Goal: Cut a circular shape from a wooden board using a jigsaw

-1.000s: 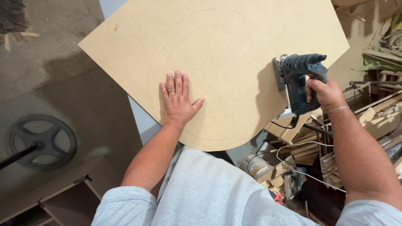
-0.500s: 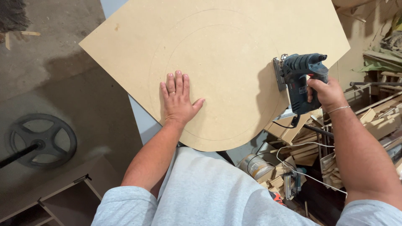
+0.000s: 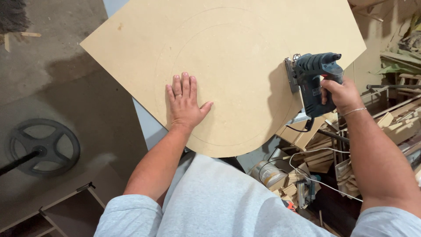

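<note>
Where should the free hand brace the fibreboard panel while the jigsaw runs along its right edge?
Best flat on the panel's top face, inside the drawn circles, coming from the near side, as the left hand does now with palm down and fingers spread. The panel is broad and flat and offers no handle. That spot lies well apart from the jigsaw, which the right hand grips by its handle.

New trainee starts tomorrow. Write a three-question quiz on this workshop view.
1. True or false: the left hand lies flat on the board.
2. The right hand grips: A) a hammer, B) a blue jigsaw, C) a drill.
3. Fill in: the pencil lines on the board trace two ____.

Key: 1 true; 2 B, with the saw's base at the board's right edge, where the bottom edge is already curved; 3 circles, one inside the other.
</note>
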